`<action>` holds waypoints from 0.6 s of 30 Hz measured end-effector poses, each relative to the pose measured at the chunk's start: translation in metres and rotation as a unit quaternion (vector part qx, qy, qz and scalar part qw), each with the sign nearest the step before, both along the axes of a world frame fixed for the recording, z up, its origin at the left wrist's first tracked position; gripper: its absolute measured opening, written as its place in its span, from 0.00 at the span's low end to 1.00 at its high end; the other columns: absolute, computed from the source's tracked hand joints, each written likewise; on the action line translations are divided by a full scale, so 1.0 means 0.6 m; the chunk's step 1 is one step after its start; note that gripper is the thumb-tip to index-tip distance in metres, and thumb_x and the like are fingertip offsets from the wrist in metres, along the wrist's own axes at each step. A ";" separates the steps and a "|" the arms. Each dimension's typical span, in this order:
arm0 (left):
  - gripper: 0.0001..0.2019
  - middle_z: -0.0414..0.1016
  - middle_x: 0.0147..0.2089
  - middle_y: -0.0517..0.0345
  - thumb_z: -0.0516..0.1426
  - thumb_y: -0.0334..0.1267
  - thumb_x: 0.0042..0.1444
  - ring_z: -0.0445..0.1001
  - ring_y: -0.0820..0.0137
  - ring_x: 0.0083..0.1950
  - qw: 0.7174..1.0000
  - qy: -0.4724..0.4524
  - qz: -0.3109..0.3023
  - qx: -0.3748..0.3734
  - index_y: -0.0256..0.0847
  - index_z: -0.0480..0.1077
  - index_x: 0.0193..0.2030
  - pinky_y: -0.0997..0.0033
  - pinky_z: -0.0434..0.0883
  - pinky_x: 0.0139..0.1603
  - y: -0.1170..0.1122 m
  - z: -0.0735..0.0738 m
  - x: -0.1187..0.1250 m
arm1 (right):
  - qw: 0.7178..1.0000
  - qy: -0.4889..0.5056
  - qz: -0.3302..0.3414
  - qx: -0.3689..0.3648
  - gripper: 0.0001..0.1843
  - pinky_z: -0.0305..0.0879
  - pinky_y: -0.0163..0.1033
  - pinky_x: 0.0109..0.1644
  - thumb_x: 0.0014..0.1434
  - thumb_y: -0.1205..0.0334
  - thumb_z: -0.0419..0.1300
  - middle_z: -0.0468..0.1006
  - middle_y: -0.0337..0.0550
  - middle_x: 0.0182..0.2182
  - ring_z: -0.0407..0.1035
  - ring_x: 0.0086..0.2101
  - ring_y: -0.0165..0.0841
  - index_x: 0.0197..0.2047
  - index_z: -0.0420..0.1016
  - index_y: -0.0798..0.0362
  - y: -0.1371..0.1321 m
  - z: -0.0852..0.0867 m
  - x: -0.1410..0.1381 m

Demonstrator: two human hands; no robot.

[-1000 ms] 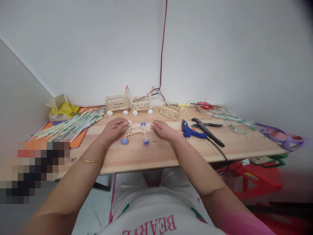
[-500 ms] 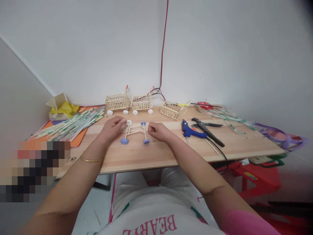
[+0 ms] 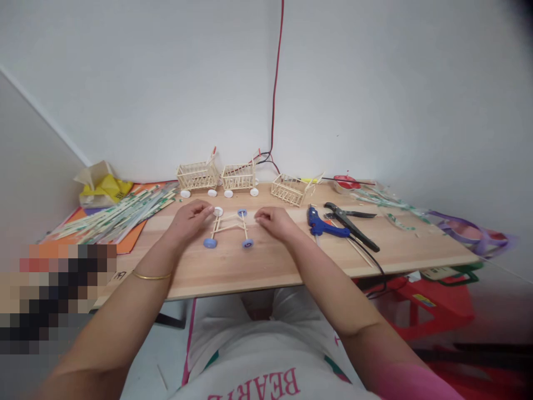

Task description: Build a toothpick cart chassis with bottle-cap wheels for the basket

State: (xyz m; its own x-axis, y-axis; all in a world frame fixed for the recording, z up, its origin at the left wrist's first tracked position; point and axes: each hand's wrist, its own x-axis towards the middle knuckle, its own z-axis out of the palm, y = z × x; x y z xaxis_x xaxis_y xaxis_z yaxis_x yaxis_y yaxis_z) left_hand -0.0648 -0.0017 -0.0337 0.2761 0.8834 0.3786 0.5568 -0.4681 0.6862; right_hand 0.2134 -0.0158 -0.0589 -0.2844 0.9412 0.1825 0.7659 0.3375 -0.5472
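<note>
A small wheeled frame of thin wooden sticks stands on the table between my hands. It has a white wheel at the far left and blue wheels at its other corners. My left hand rests by the white wheel, fingers loosely bent and fingertips close against its edge; I cannot tell whether they touch it. To the right of the frame, my right hand is held apart from it. Its fingers are loosely curled, slightly parted, with nothing visible in them.
Along the wall stand two stick carts with white wheels and a wheelless stick basket. A blue glue gun and black-handled cutters lie right. Bundled sticks cover an orange sheet at left. A red stool stands below.
My right hand has drawn slightly right, away from the frame, and its fingers have loosened. My left hand and the frame keep their places; the whole view has shifted a little.
</note>
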 end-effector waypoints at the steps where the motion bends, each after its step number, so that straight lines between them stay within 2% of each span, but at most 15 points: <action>1: 0.18 0.76 0.40 0.52 0.53 0.53 0.57 0.73 0.60 0.44 1.000 -0.001 -0.001 -0.001 0.41 0.74 0.34 0.60 0.68 0.48 0.000 0.000 0.000 | 1.000 -0.007 0.013 -0.005 0.10 0.59 0.34 0.41 0.58 0.63 0.56 0.78 0.41 0.36 0.70 0.36 0.31 0.41 0.76 0.53 -0.003 0.001 -0.006; 4: 0.17 0.77 0.40 0.52 0.54 0.53 0.57 0.73 0.60 0.44 1.000 -0.004 -0.003 -0.006 0.41 0.74 0.34 0.60 0.68 0.48 0.000 -0.002 0.000 | 0.999 -0.036 0.038 -0.013 0.11 0.58 0.35 0.43 0.58 0.60 0.59 0.78 0.41 0.38 0.70 0.38 0.31 0.43 0.76 0.51 -0.012 0.006 -0.024; 8: 0.16 0.77 0.39 0.53 0.54 0.52 0.56 0.73 0.61 0.43 1.000 -0.008 -0.007 -0.012 0.41 0.75 0.34 0.61 0.68 0.47 0.001 -0.005 0.000 | 0.995 -0.089 0.040 -0.022 0.07 0.57 0.39 0.46 0.58 0.61 0.58 0.78 0.42 0.38 0.69 0.41 0.35 0.37 0.77 0.50 -0.018 0.015 -0.032; 10: 0.16 0.77 0.39 0.53 0.55 0.52 0.56 0.73 0.61 0.43 1.000 -0.009 -0.007 -0.013 0.41 0.75 0.35 0.62 0.68 0.47 0.000 -0.005 0.000 | 0.993 -0.115 0.013 -0.025 0.08 0.56 0.43 0.48 0.59 0.62 0.56 0.77 0.47 0.40 0.68 0.43 0.39 0.36 0.76 0.52 -0.017 0.018 -0.025; 15: 0.17 0.78 0.39 0.52 0.56 0.54 0.55 0.74 0.61 0.43 1.000 -0.012 0.004 -0.020 0.41 0.75 0.34 0.62 0.69 0.47 -0.003 -0.005 0.002 | 0.982 -0.144 -0.120 -0.016 0.14 0.54 0.52 0.50 0.64 0.65 0.46 0.74 0.64 0.45 0.66 0.48 0.48 0.42 0.71 0.59 -0.010 0.025 0.003; 18: 0.17 0.77 0.40 0.51 0.56 0.54 0.54 0.74 0.61 0.43 1.000 -0.012 -0.010 -0.023 0.40 0.74 0.35 0.61 0.69 0.48 -0.005 -0.003 0.003 | 0.981 -0.126 -0.145 -0.010 0.15 0.56 0.49 0.48 0.66 0.62 0.43 0.76 0.61 0.41 0.69 0.44 0.45 0.45 0.68 0.58 -0.007 0.025 0.006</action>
